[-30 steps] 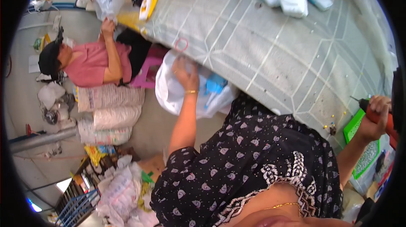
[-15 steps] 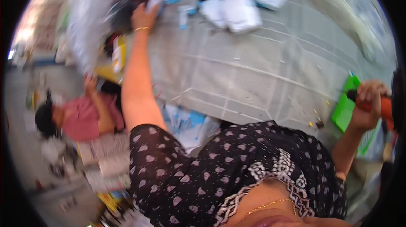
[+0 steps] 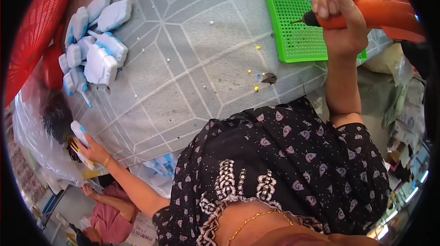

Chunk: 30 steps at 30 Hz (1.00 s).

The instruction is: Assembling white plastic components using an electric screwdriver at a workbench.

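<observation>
My right hand (image 3: 343,19) is wrapped round an orange power drill (image 3: 387,13), a thin bit at its tip. The drill tip hangs over a green plastic basket (image 3: 277,39) on the table. Far to the left, my left hand (image 3: 95,151) grips a small white and light-blue plastic part (image 3: 79,132) at the table's left edge; the fingertips are partly hidden. Several similar white and blue plastic parts (image 3: 101,65) lie heaped on the table beyond that hand.
A grey patterned cloth (image 3: 183,81) covers the table. Small yellow bits (image 3: 256,89) and a dark metal piece (image 3: 269,78) lie near its front edge. A red mesh basket (image 3: 39,30) and clear plastic bags (image 3: 34,127) crowd the left. Another person in a pink top (image 3: 112,216) sits lower left.
The view has swung to the right. My left hand has drawn back from beside the heap with the plastic part in it. The drill stays in my right hand, now over the green basket.
</observation>
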Motion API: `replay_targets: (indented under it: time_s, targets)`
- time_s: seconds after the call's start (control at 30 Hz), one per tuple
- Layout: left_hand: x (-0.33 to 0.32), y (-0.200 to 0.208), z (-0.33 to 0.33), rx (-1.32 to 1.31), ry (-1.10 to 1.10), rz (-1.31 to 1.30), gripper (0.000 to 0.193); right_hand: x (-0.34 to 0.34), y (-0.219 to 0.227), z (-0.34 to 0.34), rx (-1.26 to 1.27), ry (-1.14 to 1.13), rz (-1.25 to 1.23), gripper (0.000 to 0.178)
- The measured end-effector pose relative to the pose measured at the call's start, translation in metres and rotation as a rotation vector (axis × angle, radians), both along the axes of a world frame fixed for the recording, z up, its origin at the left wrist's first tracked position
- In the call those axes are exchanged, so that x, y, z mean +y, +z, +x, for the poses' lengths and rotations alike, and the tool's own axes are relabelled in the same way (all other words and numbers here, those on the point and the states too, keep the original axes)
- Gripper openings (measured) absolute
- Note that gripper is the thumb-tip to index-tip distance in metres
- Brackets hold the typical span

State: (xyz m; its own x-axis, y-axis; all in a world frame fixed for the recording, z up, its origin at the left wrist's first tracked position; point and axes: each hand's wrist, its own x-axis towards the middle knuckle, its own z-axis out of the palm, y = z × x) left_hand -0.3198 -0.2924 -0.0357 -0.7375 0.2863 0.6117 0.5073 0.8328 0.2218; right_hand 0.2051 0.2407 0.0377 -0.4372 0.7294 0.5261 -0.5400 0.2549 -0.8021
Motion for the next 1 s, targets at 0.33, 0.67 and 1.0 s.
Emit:
replay_targets:
  time_s: [0.33, 0.67, 1.0]
  targets:
    - [0.146, 0.030, 0.274, -0.448, -0.419, 0.289, 0.063, -0.043, 0.012, -0.010, 0.068, -0.072, -0.288, 0.029]
    - [0.264, 0.041, 0.308, -0.318, -0.967, -0.021, 0.071, -0.048, 0.010, -0.005, 0.009, -0.033, -0.360, 0.032]
    - [0.283, 0.029, 0.310, -0.325, -1.008, -0.039, 0.073, -0.049, 0.013, -0.007, -0.072, -0.086, -0.315, 0.032]
